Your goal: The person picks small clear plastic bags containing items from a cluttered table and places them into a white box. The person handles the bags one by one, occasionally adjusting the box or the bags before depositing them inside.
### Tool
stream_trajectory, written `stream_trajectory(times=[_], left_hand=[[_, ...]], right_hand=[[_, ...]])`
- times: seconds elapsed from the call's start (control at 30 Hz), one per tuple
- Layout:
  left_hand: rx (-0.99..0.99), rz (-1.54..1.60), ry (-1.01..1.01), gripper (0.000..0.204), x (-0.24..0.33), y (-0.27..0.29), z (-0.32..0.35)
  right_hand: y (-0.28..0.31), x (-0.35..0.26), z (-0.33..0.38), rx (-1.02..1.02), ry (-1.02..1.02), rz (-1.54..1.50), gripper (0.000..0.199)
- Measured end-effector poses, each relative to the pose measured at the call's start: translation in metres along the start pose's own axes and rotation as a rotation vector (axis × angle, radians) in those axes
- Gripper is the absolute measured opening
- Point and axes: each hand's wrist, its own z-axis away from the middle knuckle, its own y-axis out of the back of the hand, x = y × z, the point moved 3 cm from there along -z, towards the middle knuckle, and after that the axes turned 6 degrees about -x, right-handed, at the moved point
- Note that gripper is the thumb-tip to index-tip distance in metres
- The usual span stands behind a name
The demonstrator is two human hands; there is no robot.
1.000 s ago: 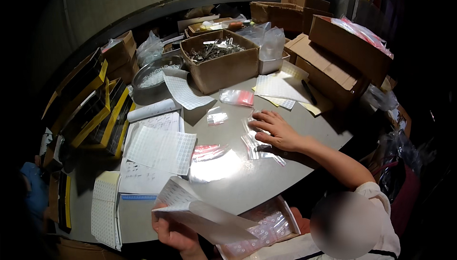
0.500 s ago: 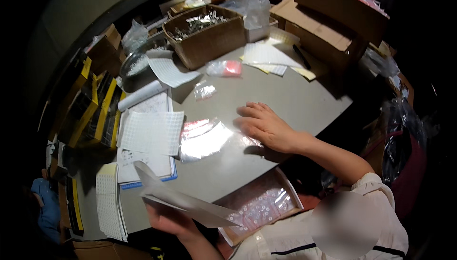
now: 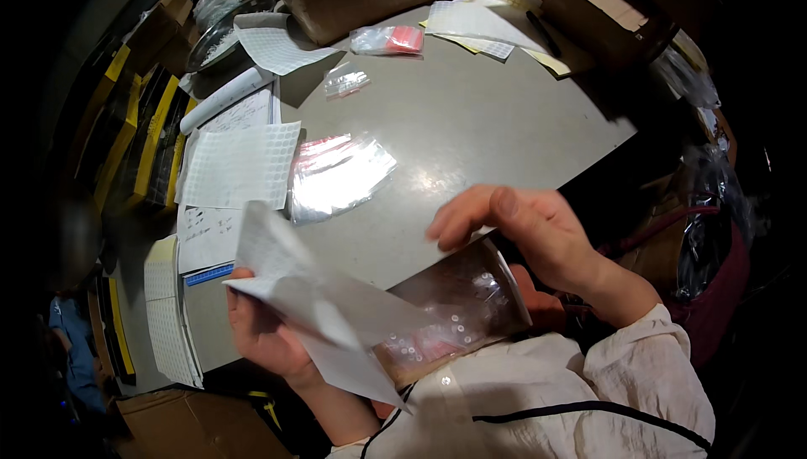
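My left hand [image 3: 271, 333] is closed on the edge of a white label sheet [image 3: 324, 299], which is bent and slants toward my body. Over the far end of a shallow box [image 3: 511, 278] at the table's near edge is my right hand [image 3: 530, 228], its thumb apart from the loosely curved fingers and nothing visible in it. Clear plastic bags with small white ring-like marks [image 3: 420, 343] lie in that box; the sheet hides part of them. On the table ahead, a fanned stack of clear zip bags [image 3: 340, 177] with red edges shines under the light.
Left of the bags, another label sheet [image 3: 239, 165] rests on papers. Further back are a small clear bag [image 3: 346, 81], a red-and-clear bag pack [image 3: 387, 40] and a carton of metal parts [image 3: 361, 1]. Black-and-yellow boxes [image 3: 139, 139] line the left side.
My right hand has drawn back from the tabletop to above the box. The sheet in my left hand has swung more upright. The whole view has tilted downward.
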Motion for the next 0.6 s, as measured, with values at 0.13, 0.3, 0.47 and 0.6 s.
stream_trajectory(times=[0.13, 0.3, 0.47, 0.6], left_hand=[[0.02, -0.317, -0.069, 0.018, -0.002, -0.02, 0.001], [-0.069, -0.522, 0.013, 0.015, -0.01, -0.044, -0.001], [0.014, -0.616, 0.022, 0.01, -0.013, -0.035, 0.002], [0.035, -0.655, 0.015, 0.013, -0.009, -0.034, 0.004]], right_hand=[[0.0, -0.023, -0.026, -0.026, 0.354, 0.428, 0.022], [-0.032, -0.018, -0.049, -0.126, 0.521, 0.936, 0.047], [-0.043, 0.012, -0.065, -0.242, 0.348, 1.029, 0.049], [-0.027, 0.023, -0.072, -0.23, 0.169, 0.685, 0.039]])
